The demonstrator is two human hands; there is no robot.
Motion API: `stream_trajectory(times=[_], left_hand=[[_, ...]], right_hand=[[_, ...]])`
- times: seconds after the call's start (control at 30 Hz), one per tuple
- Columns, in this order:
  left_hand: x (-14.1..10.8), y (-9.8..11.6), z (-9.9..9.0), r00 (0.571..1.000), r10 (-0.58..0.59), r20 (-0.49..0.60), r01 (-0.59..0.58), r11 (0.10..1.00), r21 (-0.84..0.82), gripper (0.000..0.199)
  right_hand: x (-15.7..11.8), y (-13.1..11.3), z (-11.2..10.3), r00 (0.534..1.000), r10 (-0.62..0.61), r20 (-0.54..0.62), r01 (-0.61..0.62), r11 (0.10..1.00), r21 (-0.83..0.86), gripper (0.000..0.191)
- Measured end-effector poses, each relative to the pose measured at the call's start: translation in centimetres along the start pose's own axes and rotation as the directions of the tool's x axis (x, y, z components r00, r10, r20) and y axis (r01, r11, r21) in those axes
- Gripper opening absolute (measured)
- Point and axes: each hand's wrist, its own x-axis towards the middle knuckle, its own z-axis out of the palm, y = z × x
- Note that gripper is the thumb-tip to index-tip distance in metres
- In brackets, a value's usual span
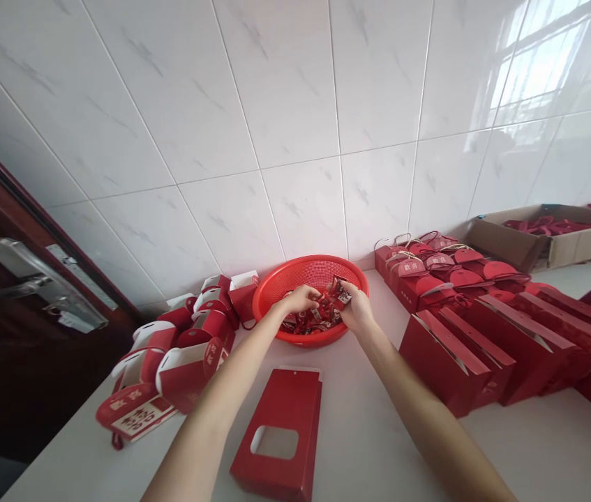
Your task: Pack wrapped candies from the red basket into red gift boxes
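Observation:
A red plastic basket (268,315) stands against the tiled wall, with a heap of small red wrapped candies (308,323) inside. My left hand (300,300) reaches over its left side, fingers curled and pinched at a red wrapper among the candies. On the right side my right hand (358,308) grips a dark red candy packet (341,290) between thumb and fingers, just above the heap. Between my forearms lies a flat red box (283,399) with a rounded window in its face and a white flap at its far end.
Several open red gift boxes (190,369) crowd the table's left. To the right stand rows of closed red boxes with string handles (425,272) and upright red boxes (446,362). Behind them is a cardboard carton (562,244) of red ribbon. A door handle (44,282) is at far left.

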Motion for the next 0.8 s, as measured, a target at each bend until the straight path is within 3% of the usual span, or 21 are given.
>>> stream_trajectory(times=[0.43,0.8], left_hand=[[-2.8,-0.2,-0.7,0.988,0.004,-0.157,-0.064,0.924,-0.377,0.04],[-3.6,0.1,-0.4,0.979,-0.012,-0.204,-0.085,0.884,-0.459,0.041]], right_hand=[[-0.5,-0.4,0.3,1.0,-0.004,0.003,0.004,1.0,0.002,0.02],[-0.7,-0.5,0.2,1.0,-0.002,0.012,0.002,1.0,-0.01,0.02]])
